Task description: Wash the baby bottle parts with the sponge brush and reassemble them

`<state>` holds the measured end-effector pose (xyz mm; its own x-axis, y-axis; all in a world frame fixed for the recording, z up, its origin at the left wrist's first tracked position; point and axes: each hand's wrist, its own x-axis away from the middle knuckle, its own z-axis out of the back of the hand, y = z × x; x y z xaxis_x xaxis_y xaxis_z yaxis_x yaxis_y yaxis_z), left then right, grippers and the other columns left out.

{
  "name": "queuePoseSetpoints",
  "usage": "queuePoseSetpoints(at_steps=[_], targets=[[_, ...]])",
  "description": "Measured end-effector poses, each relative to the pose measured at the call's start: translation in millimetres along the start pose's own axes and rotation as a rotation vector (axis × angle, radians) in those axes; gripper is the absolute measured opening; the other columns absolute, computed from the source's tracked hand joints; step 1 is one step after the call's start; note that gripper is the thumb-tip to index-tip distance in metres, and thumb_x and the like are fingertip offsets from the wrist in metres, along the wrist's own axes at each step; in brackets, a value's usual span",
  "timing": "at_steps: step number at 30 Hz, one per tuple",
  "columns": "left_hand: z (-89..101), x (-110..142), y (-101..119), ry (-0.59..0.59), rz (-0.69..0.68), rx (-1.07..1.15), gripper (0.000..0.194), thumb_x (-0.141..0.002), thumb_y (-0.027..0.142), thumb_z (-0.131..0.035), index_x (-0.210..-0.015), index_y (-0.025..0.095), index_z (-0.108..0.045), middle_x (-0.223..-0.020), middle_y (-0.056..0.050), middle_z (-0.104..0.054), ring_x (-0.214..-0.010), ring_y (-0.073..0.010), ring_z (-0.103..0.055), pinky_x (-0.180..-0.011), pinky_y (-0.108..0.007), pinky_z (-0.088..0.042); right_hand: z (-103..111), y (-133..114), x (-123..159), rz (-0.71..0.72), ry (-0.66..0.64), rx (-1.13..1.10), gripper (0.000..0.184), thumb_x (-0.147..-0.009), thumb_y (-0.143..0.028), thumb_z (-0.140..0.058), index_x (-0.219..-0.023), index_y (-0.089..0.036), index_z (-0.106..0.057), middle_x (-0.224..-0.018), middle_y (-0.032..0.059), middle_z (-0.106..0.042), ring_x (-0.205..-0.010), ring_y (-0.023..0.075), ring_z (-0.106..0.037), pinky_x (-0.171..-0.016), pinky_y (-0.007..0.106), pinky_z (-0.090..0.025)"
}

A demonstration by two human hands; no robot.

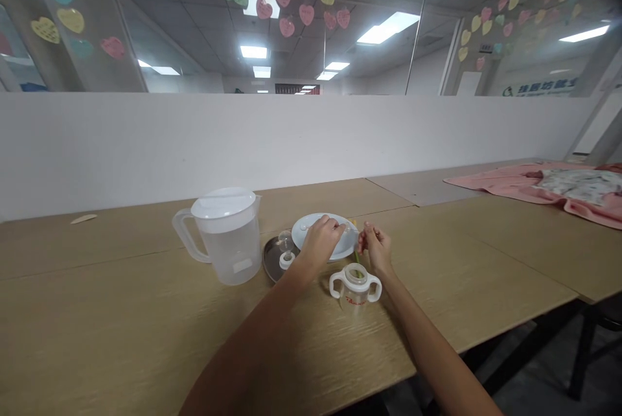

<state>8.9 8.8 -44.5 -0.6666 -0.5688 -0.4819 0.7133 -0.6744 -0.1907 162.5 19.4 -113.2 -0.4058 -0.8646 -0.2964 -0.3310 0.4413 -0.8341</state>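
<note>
The bottle (356, 298) stands upright near the plate (346, 247), open-topped; its white ring (286, 262) lies apart on the tray (270, 263), so it's unassembled. My left hand (322, 236) is over the plate, my right hand (378, 249) beside it, hands apart; I can't tell their grip.

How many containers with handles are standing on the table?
2: the lidded pitcher, left of the dark round tray, and the open two-handled cup, nearer the person than the pale plate.
</note>
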Motion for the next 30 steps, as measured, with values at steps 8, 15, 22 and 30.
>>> queuePoseSetpoints(at_steps=[8,15,22,30], targets=[[3.4,-0.7,0.7,0.053,-0.036,0.016,0.025,-0.089,0.013,-0.048,-0.109,0.018,-0.061,-0.096,-0.007,-0.064,-0.091,-0.0194,-0.054,-0.077,-0.030,-0.045,2.4,3.6,-3.9,-0.159,-0.153,-0.231,0.050,-0.071,-0.051,-0.065,-0.045,-0.019,-0.037,-0.038,-0.0071,-0.033,-0.033,0.0046,-0.032,-0.032,0.018,-0.027],[8.4,-2.3,-0.3,0.025,-0.118,-0.002,0.023,-0.088,0.013,-0.049,-0.106,0.017,-0.063,-0.093,-0.008,-0.066,-0.094,-0.0224,-0.054,-0.081,-0.035,-0.041,10.8,11.9,-14.5,-0.165,-0.110,-0.225,0.059,-0.078,-0.057,-0.056,-0.044,-0.021,-0.024,-0.035,-0.0081,-0.024,-0.032,0.0048,-0.026,-0.032,0.019,-0.023],[13.7,-4.0,-2.7,0.046,-0.114,-0.007,0.028,-0.087,0.011,-0.050,-0.110,0.021,-0.062,-0.099,-0.007,-0.067,-0.094,-0.0212,-0.054,-0.080,-0.035,-0.040,40.8,16.9,-33.7,-0.038,0.183,-0.199,0.059,-0.081,-0.060,-0.047,-0.048,-0.021,-0.019,-0.038,-0.0097,-0.020,-0.033,0.0047,-0.021,-0.033,0.020,-0.024],[21.7,-6.4,-32.9,0.261,0.223,0.334,0.022,-0.088,0.017,-0.051,-0.101,0.022,-0.068,-0.100,-0.002,-0.070,-0.090,-0.0162,-0.060,-0.083,-0.030,-0.045,64.4,31.8,-40.6,0.016,0.354,-0.119,0.055,-0.082,-0.063,-0.037,-0.051,-0.022,-0.019,-0.037,-0.0109,-0.020,-0.030,0.0048,-0.021,-0.032,0.018,-0.024]])
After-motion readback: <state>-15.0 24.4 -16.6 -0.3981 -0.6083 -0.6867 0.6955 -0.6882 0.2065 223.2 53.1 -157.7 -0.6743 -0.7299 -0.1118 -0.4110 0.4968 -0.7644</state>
